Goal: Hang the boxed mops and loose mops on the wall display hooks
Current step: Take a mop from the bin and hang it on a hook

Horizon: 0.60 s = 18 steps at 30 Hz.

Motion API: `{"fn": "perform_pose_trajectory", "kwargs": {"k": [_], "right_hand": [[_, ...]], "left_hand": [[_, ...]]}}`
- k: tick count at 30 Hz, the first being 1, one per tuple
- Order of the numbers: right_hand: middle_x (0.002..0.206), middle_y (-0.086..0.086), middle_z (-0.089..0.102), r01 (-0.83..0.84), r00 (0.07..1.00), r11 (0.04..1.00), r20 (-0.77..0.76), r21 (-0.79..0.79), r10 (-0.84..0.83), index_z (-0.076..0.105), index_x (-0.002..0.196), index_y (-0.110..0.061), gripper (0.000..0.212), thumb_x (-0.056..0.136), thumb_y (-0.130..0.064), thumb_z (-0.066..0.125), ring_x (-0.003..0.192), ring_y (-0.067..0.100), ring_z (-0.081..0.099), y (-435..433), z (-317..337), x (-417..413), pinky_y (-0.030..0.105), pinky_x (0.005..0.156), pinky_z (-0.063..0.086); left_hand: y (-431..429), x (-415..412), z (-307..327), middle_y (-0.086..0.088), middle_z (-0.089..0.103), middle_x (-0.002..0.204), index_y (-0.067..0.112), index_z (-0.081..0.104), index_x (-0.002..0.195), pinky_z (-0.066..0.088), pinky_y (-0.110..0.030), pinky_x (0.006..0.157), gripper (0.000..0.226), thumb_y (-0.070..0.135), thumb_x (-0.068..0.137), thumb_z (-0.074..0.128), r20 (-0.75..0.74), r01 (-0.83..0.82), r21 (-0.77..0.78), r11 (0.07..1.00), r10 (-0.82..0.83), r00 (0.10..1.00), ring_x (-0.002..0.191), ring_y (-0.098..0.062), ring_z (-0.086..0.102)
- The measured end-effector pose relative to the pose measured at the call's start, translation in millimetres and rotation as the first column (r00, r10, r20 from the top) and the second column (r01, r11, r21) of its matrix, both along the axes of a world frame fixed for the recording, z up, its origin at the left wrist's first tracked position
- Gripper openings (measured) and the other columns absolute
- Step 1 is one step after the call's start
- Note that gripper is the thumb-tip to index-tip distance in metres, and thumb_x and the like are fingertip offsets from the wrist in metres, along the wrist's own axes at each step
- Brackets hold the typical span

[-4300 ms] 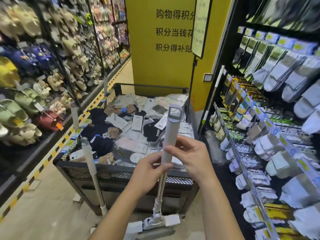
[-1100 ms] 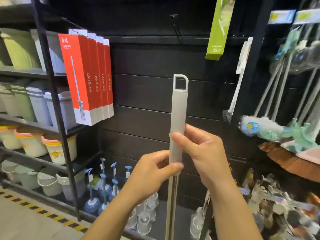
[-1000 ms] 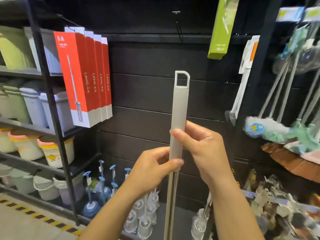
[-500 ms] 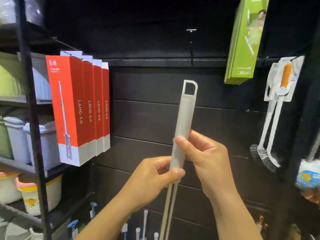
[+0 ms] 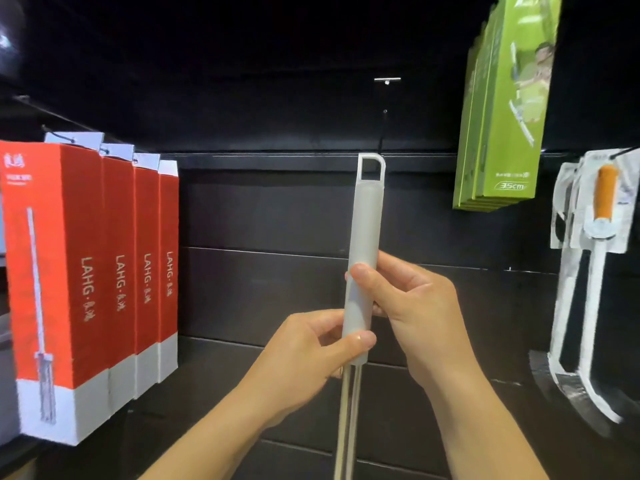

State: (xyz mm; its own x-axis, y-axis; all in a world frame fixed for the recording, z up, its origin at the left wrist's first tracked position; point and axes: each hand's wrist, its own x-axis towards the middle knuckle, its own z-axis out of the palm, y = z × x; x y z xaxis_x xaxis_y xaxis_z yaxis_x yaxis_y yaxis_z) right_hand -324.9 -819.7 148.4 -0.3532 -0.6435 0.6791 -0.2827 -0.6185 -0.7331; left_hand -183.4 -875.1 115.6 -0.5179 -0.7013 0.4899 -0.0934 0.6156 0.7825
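Both left hand [image 5: 304, 355], right hand [image 5: 415, 306] pinch mop handle [image 5: 367, 216]; seemingly nearer hook [image 5: 387, 80].

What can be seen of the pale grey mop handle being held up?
The pale grey plastic mop handle stands nearly upright, tilted slightly right, before the black slatted wall. Its top is a rectangular hanging loop, just below a wire hook; contact between them is unclear. Below the grip a silvery metal pole runs out of frame, so no mop head shows. The right hand pinches the grip's middle; the left hand pinches its lower end.
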Motion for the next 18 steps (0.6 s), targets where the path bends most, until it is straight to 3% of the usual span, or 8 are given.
{"fn": "perform_pose_trajectory", "kwargs": {"k": [6,11,18], "right_hand": [[0.102,-0.015,0.079,0.086,0.996,0.996,-0.019,-0.025,-0.086,0.078,0.107,-0.037,0.036,0.074,-0.05,0.076,0.095,0.006,0.076,-46,35,-12,0.024,0.072,0.064],[0.105,-0.008,0.08,0.163,0.987,0.986,0.02,-0.047,-0.162,0.079,0.113,-0.03,0.035,0.081,-0.044,0.078,0.097,0.014,0.077,-71,60,-25,0.031,0.076,0.066],[0.107,0.002,0.081,0.21,0.975,0.976,0.088,-0.063,-0.204,0.079,0.117,-0.021,0.033,0.088,-0.036,0.079,0.095,0.021,0.076,-96,86,-48,0.036,0.075,0.064]], "left_hand": [[-52,-19,34,0.011,0.079,0.099,0.032,0.078,0.109,0.065,-0.029,0.08,0.019,0.043,0.096,0.068,-0.027,0.087,-0.024,0.996,-0.088,0.996,0.094,-0.007,0.076],[-84,-40,59,0.016,0.078,0.101,0.034,0.076,0.115,0.065,-0.027,0.078,0.024,0.044,0.095,0.069,-0.049,0.171,-0.045,0.984,-0.173,0.984,0.096,-0.001,0.074],[-115,-73,83,0.017,0.077,0.101,0.034,0.075,0.115,0.063,-0.025,0.076,0.025,0.045,0.094,0.069,-0.101,0.233,-0.052,0.971,-0.238,0.966,0.096,-0.007,0.074]]}}
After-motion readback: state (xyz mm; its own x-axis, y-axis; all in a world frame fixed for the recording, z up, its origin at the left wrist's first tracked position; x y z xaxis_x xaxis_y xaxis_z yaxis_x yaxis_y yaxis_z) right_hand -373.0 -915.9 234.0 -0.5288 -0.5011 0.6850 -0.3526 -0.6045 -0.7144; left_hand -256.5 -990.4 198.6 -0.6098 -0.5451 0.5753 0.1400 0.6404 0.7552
